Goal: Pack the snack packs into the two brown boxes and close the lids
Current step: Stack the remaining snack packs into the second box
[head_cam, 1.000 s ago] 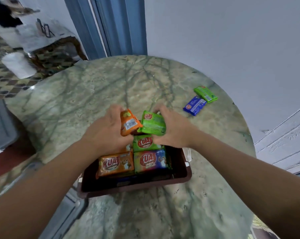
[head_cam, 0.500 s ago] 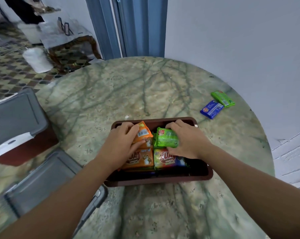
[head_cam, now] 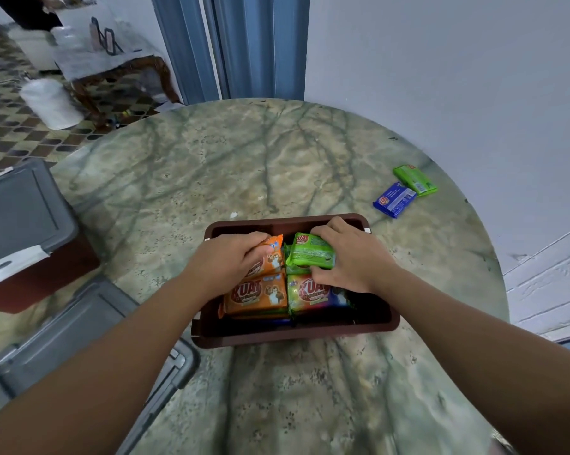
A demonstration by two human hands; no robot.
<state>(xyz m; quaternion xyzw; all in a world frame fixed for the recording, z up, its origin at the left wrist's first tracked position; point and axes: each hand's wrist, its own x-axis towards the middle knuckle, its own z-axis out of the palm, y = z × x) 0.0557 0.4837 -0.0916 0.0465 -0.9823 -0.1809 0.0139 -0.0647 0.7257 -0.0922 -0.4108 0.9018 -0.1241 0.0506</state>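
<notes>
Hands reach into the brown box [head_cam: 380,326]: left hand [head_cam: 226,262] grips an orange pack [head_cam: 272,257], mostly covering it; right hand [head_cam: 350,257] grips a green pack [head_cam: 311,252]. Second box [head_cam: 40,277] sits left, cut off, contents unseen.

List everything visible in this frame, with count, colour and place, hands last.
Open box: one, brown, table centre.
Packs lying in it: orange and green-blue at front, more beneath.
Held packs: orange pack, green pack, over the box's far half.
Loose packs: blue pack and green loose pack, table's far right.
Second box: one, brown, grey lid on top, left edge.
Loose lid: one, grey, near left.
Table: one, green marble.
Left hand: grips orange pack.
Right hand: grips green pack.
</notes>
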